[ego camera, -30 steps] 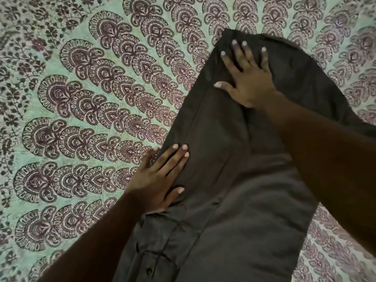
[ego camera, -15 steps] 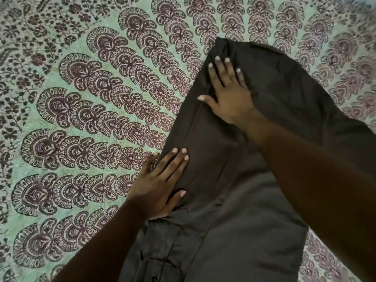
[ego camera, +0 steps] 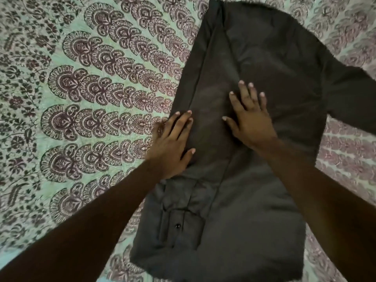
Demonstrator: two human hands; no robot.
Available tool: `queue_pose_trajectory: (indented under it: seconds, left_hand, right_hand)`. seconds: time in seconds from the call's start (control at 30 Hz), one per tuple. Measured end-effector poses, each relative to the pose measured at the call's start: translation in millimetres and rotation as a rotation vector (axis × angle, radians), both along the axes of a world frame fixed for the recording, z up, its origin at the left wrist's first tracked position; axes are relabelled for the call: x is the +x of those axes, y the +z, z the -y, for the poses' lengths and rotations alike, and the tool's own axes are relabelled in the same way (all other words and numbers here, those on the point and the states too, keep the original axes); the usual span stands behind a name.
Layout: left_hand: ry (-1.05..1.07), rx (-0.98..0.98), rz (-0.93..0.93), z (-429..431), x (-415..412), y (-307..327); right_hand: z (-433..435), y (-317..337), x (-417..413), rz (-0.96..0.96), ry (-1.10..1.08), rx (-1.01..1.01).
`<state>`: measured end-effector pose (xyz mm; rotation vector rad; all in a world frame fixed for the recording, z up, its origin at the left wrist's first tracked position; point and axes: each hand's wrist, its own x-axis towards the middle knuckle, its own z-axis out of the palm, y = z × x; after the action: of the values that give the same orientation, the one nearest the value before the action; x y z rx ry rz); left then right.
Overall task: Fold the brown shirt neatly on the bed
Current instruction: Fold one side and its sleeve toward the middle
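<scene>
The brown shirt (ego camera: 264, 64) lies lengthwise on the bed, its left side folded in over the body. A cuff with a dark button (ego camera: 178, 226) rests near the lower left. One sleeve stretches out to the right edge of the view. My left hand (ego camera: 173, 145) lies flat on the shirt's left folded edge, fingers together. My right hand (ego camera: 249, 119) presses flat on the middle of the shirt, fingers spread. Neither hand grips the cloth.
The bed is covered by a green bedspread (ego camera: 91, 98) with a dark maroon fan pattern, on all sides of the shirt. Nothing else lies on it in view.
My right hand has slid down from the shirt's far end to its middle, close to my left hand. The left hand has stayed on the folded edge. The view has shifted forward.
</scene>
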<state>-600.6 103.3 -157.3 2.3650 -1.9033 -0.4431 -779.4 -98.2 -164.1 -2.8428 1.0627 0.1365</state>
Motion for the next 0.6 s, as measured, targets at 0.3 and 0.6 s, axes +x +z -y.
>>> queue_pose_trajectory:
  seconds: [0.3,0.6]
  left_hand:
    - [-0.312,0.272,-0.008,-82,-9,13]
    - [-0.262,0.426,0.035,-68,-36,43]
  right_hand:
    - [-166,-10,-47,0.025,0.166,0.148]
    - [-211,12,-99,0.093,0.156,0.290]
